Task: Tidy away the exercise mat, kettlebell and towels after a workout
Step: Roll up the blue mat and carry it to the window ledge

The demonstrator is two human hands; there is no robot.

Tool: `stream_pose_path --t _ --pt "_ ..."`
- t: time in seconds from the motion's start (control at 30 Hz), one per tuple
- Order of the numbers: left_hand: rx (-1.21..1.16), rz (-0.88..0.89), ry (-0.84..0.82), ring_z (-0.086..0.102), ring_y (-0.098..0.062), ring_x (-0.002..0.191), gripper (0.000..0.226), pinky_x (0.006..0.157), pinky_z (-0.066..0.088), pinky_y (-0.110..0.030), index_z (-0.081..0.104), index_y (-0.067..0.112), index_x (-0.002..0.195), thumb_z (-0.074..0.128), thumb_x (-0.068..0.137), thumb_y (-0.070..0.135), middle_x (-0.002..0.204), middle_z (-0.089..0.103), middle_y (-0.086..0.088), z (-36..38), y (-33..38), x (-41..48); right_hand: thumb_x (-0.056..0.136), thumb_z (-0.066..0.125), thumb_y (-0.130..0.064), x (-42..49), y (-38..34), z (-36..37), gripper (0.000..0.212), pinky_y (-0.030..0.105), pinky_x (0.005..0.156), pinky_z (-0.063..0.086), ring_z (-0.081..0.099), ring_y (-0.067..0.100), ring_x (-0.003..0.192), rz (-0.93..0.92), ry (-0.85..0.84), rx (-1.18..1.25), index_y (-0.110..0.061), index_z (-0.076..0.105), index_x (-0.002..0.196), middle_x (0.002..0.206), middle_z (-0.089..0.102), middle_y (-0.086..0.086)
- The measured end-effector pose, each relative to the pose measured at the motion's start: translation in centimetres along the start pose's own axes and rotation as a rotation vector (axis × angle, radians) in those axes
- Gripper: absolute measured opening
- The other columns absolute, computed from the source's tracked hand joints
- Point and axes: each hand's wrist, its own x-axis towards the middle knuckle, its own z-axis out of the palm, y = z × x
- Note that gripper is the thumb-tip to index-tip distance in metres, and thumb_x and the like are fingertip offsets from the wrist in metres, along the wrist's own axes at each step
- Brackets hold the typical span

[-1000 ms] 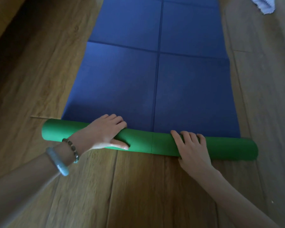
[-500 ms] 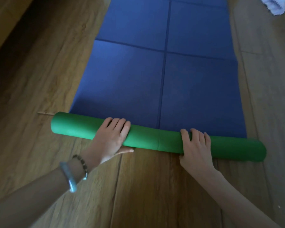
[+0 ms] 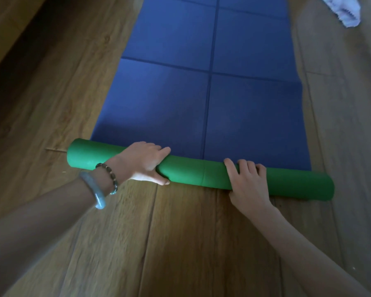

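1. exercise mat lies blue side up on the wooden floor, its near end wound into a green roll.
2. left hand grips the roll left of its middle, fingers curled over the top, thumb on the near side.
3. right hand clasps it right of the middle, fingers bent over the top.
4. a bead bracelet and a pale bangle sit on the left wrist.
5. a pale towel lies far right, apart from the mat.
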Motion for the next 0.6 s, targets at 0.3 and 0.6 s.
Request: stream_pose_path --t 0.3,0.6 --pt "-0.036 0.031 0.004 0.055 -0.020 0.091 0.066 0.078 0.037 -0.033 0.052 0.022 0.103 0.051 0.066 0.077 0.098 0.060 0.005 1.7 2.4 -3.9 0.076 0.062 -0.030 -2.9 -0.2 -1.2 0.075 0.042 0.101 0.029 0.041 0.022 0.114 -0.081 -0.273 0.081 -0.028 0.020 0.138 0.122 0.043 0.001" --pt "0.126 -0.080 0.422 0.054 -0.033 0.106 0.088 0.097 0.033 -0.045 0.045 -0.001 0.129 0.055 0.076 0.069 0.118 0.060 -0.016 5.9 6.0 -5.8 0.067 0.063 -0.029 0.5 0.6 -2.0 0.066 0.042 0.092 0.036 0.047 0.020 0.103 -0.069 -0.457 0.203 -0.021 0.029 0.122 0.106 0.048 -0.002"
